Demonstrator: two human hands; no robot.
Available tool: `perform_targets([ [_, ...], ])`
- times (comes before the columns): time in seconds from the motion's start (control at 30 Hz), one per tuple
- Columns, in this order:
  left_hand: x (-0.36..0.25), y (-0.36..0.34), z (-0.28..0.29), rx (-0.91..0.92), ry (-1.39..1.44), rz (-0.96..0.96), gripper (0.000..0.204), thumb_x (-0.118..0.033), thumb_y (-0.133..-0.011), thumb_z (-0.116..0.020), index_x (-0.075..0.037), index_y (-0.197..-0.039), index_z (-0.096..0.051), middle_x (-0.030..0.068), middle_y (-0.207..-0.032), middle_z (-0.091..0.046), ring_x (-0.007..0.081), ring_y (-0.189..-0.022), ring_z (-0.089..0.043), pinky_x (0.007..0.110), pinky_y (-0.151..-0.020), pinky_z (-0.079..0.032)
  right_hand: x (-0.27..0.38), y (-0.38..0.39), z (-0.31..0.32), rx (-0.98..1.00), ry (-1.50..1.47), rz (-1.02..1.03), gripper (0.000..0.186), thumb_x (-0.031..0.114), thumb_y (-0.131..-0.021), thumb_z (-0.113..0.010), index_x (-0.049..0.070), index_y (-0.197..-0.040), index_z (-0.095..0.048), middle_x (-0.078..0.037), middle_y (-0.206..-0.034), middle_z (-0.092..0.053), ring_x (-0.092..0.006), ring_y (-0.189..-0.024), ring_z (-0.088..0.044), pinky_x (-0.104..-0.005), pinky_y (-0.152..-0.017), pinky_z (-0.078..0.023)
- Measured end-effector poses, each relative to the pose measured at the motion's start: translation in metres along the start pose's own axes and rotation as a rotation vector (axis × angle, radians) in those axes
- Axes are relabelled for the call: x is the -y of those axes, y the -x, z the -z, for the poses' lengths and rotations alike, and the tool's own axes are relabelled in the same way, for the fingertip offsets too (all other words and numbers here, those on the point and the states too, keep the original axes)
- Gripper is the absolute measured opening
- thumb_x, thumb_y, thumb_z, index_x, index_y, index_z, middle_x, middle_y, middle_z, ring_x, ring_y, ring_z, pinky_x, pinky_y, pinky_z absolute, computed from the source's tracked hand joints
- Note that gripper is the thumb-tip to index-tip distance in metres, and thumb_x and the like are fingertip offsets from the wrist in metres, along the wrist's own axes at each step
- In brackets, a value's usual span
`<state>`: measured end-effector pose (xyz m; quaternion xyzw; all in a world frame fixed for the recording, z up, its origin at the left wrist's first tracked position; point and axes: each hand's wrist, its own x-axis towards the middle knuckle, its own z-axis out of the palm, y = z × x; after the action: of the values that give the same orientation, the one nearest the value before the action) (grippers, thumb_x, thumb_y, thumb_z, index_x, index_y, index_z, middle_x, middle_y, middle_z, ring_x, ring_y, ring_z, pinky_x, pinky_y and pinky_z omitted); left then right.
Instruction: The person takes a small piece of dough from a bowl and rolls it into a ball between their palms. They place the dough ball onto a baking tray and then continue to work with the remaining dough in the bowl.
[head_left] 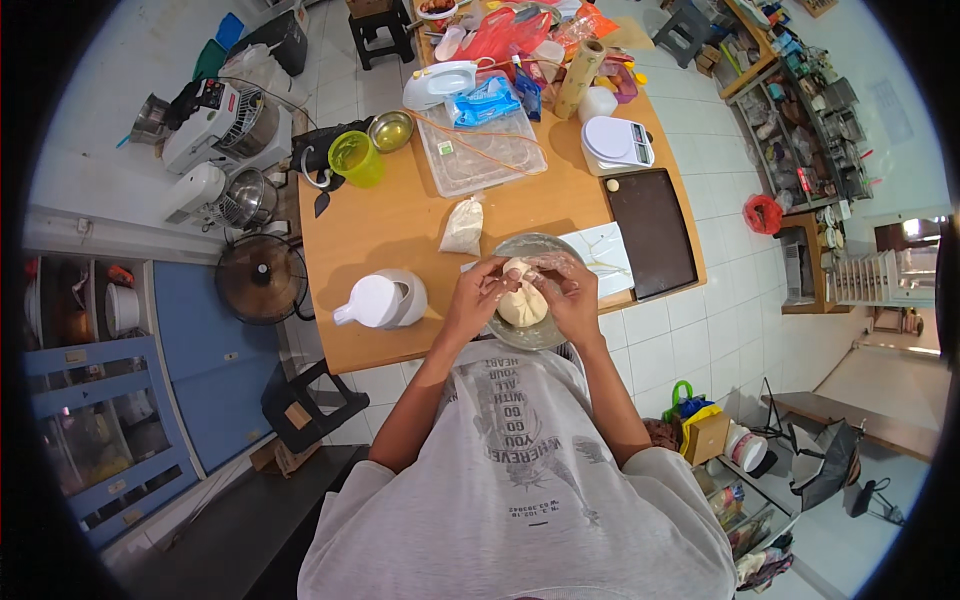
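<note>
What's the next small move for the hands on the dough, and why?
Probably pinch the dough tighter at its top: it looks gathered there, and the left hand and right hand both hold it there, with the bowl beneath.

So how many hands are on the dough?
2: the left hand on the left of the dough near its gathered top, the right hand opposite.

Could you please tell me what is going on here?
A person's left hand and right hand pinch the gathered top of a rounded lump of pale dough over a round grey metal bowl, at the near edge of a light-brown wooden table. Whether the dough rests in the bowl is hard to tell. A clear plastic bag with whitish contents sits beyond, to the left.
</note>
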<state>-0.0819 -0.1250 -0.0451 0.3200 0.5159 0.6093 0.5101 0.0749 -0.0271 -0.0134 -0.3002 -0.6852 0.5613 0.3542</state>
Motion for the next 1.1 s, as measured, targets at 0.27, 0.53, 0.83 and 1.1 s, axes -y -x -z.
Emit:
perform_targets([
  [0.27, -0.009, -0.003, -0.017, -0.14, 0.116, -0.037, 0.023, -0.015, -0.107, -0.063, 0.002, -0.122, -0.066, 0.0066, -0.111, -0.068, 0.011, -0.101, -0.066, 0.027, -0.087, -0.058, 0.0, 0.008, -0.006, -0.106, 0.012, -0.026, 0.021, 0.0, -0.09, -0.077, 0.0, -0.112, -0.078, -0.012, -0.106, -0.073, -0.0203, -0.094, -0.074, -0.0318, -0.081, -0.06],
  [0.53, -0.01, 0.001, -0.016, -0.02, 0.226, 0.059, 0.029, -0.016, -0.108, -0.062, 0.005, -0.128, -0.064, 0.0096, -0.117, -0.069, 0.0143, -0.104, -0.069, 0.031, -0.093, -0.06, -0.017, 0.009, 0.0, -0.085, 0.052, 0.001, 0.018, 0.0, -0.093, -0.075, -0.002, -0.111, -0.077, -0.012, -0.112, -0.071, -0.0182, -0.096, -0.071, -0.0313, -0.085, -0.059],
  [0.83, -0.003, 0.002, -0.01, -0.055, 0.138, -0.032, 0.033, -0.012, -0.107, -0.062, 0.005, -0.135, -0.061, 0.0127, -0.127, -0.068, 0.017, -0.116, -0.066, 0.034, -0.102, -0.057, 0.0, 0.006, -0.001, -0.072, -0.15, -0.101, 0.015, -0.001, -0.095, -0.073, -0.002, -0.109, -0.076, -0.01, -0.118, -0.07, -0.0164, -0.101, -0.069, -0.0291, -0.086, -0.057],
  [1.1, 0.004, 0.004, -0.013, 0.02, 0.152, -0.053, 0.036, -0.012, -0.106, -0.064, 0.003, -0.138, -0.06, 0.0126, -0.129, -0.067, 0.0181, -0.12, -0.064, 0.035, -0.101, -0.058, -0.01, 0.002, 0.005, -0.041, 0.298, 0.149, 0.017, 0.002, -0.091, -0.076, -0.001, -0.107, -0.076, -0.017, -0.108, -0.073, -0.0293, -0.088, -0.074, -0.0361, -0.078, -0.058],
])
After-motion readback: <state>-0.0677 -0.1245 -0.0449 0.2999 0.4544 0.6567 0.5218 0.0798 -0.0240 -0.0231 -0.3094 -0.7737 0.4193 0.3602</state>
